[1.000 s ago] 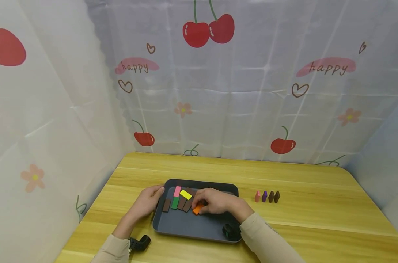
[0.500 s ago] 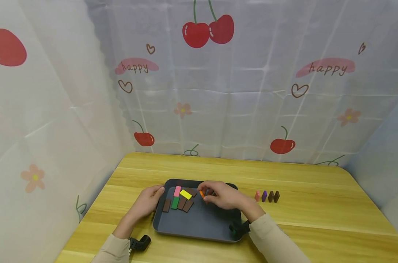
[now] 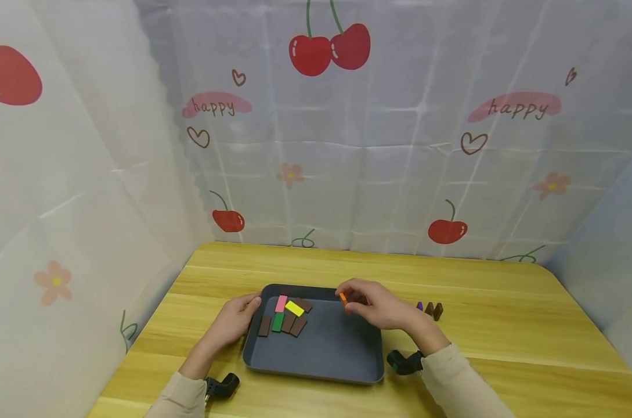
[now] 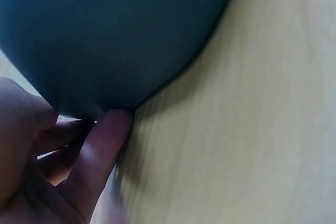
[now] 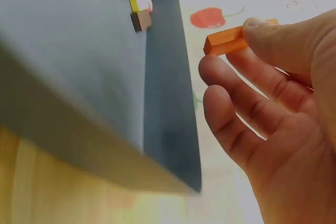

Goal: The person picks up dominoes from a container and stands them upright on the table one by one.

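Note:
My right hand [image 3: 380, 305] pinches an orange domino [image 3: 343, 299] between thumb and fingers, above the tray's back right part. The right wrist view shows this orange domino [image 5: 226, 40] clear of the tray wall. At the tray's left side, my left hand [image 3: 232, 320] grips the rim of the dark grey tray [image 3: 321, 371], close to its back corner. Inside, at the back left, lie a pink domino [image 3: 281, 303], a yellow domino [image 3: 295, 308], a green domino [image 3: 277, 321] and several dark brown dominoes [image 3: 264, 326].
Right of the tray on the wooden table [image 3: 504, 337], a purple domino [image 3: 420, 306] and two brown dominoes [image 3: 438, 312] stand on edge in a row. Behind the table hangs a cherry-printed curtain [image 3: 368, 191]. Wrist camera mounts [image 3: 404, 363] jut out below both hands.
My right hand has lifted the orange domino off the tray floor and carried it right and back. It now covers the standing pink domino. My left hand has stayed on the rim.

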The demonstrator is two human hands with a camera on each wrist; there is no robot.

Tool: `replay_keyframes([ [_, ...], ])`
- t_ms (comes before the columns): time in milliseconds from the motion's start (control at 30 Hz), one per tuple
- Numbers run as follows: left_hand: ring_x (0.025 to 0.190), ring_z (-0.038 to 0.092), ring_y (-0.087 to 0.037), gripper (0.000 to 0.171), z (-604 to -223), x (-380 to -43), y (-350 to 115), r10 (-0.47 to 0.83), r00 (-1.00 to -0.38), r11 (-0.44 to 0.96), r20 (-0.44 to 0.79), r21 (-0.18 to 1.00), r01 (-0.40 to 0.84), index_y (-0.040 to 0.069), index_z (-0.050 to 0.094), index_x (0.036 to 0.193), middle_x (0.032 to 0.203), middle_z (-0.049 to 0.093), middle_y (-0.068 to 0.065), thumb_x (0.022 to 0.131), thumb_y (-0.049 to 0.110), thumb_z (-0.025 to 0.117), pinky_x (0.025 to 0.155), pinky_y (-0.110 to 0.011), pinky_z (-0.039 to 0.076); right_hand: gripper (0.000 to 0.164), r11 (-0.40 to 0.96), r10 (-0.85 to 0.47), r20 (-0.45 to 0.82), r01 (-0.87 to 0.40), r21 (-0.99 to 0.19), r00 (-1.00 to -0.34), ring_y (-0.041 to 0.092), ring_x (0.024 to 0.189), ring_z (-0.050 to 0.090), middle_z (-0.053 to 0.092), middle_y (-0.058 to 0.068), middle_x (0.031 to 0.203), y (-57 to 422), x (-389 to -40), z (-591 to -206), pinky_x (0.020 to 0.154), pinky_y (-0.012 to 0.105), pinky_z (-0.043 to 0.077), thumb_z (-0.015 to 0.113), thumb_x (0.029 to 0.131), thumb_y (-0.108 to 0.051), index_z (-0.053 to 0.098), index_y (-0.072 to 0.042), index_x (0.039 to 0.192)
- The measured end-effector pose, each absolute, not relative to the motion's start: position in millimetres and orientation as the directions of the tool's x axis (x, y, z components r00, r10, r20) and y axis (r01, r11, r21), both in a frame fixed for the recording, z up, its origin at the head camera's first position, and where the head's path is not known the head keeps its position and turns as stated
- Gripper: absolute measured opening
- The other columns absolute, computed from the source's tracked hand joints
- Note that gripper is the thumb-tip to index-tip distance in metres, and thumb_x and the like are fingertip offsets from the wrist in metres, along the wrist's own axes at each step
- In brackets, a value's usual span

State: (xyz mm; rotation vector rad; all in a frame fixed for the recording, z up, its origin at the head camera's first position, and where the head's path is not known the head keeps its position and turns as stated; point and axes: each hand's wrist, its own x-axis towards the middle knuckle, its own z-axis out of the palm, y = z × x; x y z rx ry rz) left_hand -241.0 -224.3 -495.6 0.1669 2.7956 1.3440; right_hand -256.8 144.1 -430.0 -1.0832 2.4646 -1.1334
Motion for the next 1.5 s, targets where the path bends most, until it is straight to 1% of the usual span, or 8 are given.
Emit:
replay_keyframes([
  [233,0.136,0.058,-0.036,0.044,-495.5,-242.0,-224.8,0.110,-0.994,0.622,0.018,0.779,0.083,0.003,0.060,0.144,0.139,0.066,-0.015,0.111,0.029,0.048,0.114,-0.056,0.047,0.027,0.469,-0.643,0.106,-0.499,-0.729,-0.758,0.022,0.109,0.071,0.066,0.005,0.122,167.4,-252.5,-425.4,0.085,0.032,0.061,0.061,0.104,-0.014,0.061,-0.015,0.132],
  [333,0.136,0.057,-0.036,0.045,-494.5,-241.4,-224.3,0.110,-0.994,0.622,0.018,0.779,0.082,0.002,0.059,0.144,0.140,0.066,-0.015,0.111,0.030,0.048,0.114,-0.056,0.047,0.026,0.474,-0.627,0.122,-0.500,-0.725,-0.770,0.024,0.109,0.071,0.066,0.005,0.122,176.9,-249.2,-425.7,0.085,0.033,0.061,0.062,0.104,-0.014,0.062,-0.015,0.130],
  [533,0.137,0.056,-0.037,0.044,-492.0,-239.2,-222.8,0.112,-0.994,0.613,0.011,0.786,0.078,0.002,0.059,0.144,0.140,0.065,-0.016,0.111,0.028,0.048,0.115,-0.056,0.046,0.025,0.484,-0.586,0.136,-0.480,-0.732,-0.799,0.025,0.108,0.070,0.067,0.007,0.123,195.4,-241.4,-428.7,0.086,0.032,0.060,0.063,0.103,-0.015,0.062,-0.015,0.129],
  [700,0.138,0.055,-0.037,0.044,-491.7,-238.6,-222.6,0.111,-0.994,0.617,0.008,0.784,0.075,0.002,0.059,0.145,0.141,0.065,-0.016,0.111,0.028,0.047,0.115,-0.055,0.046,0.027,0.485,-0.553,0.139,-0.453,-0.748,-0.822,0.026,0.107,0.070,0.067,0.013,0.123,211.5,-235.5,-427.7,0.082,0.029,0.060,0.064,0.103,-0.014,0.062,-0.011,0.129],
  [933,0.139,0.055,-0.037,0.045,-491.2,-239.0,-222.3,0.112,-0.994,0.612,0.007,0.787,0.074,0.002,0.057,0.146,0.142,0.064,-0.016,0.111,0.029,0.047,0.115,-0.055,0.046,0.029,0.454,-0.490,0.118,-0.368,-0.811,-0.864,0.032,0.101,0.071,0.064,0.018,0.120,239.1,-230.1,-424.8,0.073,0.037,0.064,0.062,0.103,-0.009,0.059,-0.008,0.132],
  [1167,0.139,0.054,-0.037,0.045,-491.1,-237.9,-221.7,0.109,-0.994,0.614,0.000,0.786,0.068,0.002,0.057,0.147,0.143,0.063,-0.016,0.112,0.029,0.047,0.116,-0.056,0.045,0.029,0.489,-0.397,0.168,-0.363,-0.793,-0.902,0.022,0.093,0.071,0.065,0.021,0.119,269.4,-223.7,-427.5,0.069,0.032,0.062,0.061,0.104,-0.009,0.059,-0.005,0.133],
  [1367,0.139,0.054,-0.036,0.045,-492.0,-237.2,-221.9,0.100,-0.995,0.611,-0.005,0.790,0.058,0.003,0.057,0.147,0.143,0.063,-0.015,0.111,0.028,0.047,0.116,-0.056,0.045,0.032,0.543,-0.341,0.170,-0.341,-0.768,-0.924,0.019,0.096,0.072,0.065,0.021,0.122,290.2,-220.2,-426.9,0.076,0.030,0.062,0.059,0.104,-0.007,0.056,0.000,0.136],
  [1500,0.139,0.054,-0.036,0.045,-492.9,-238.7,-222.3,0.097,-0.995,0.607,-0.008,0.793,0.053,0.004,0.057,0.147,0.144,0.063,-0.015,0.111,0.030,0.047,0.116,-0.055,0.045,0.034,0.567,-0.307,0.158,-0.314,-0.762,-0.938,0.018,0.096,0.072,0.066,0.019,0.121,299.7,-219.0,-425.0,0.078,0.029,0.062,0.059,0.105,-0.010,0.056,0.000,0.137],
])
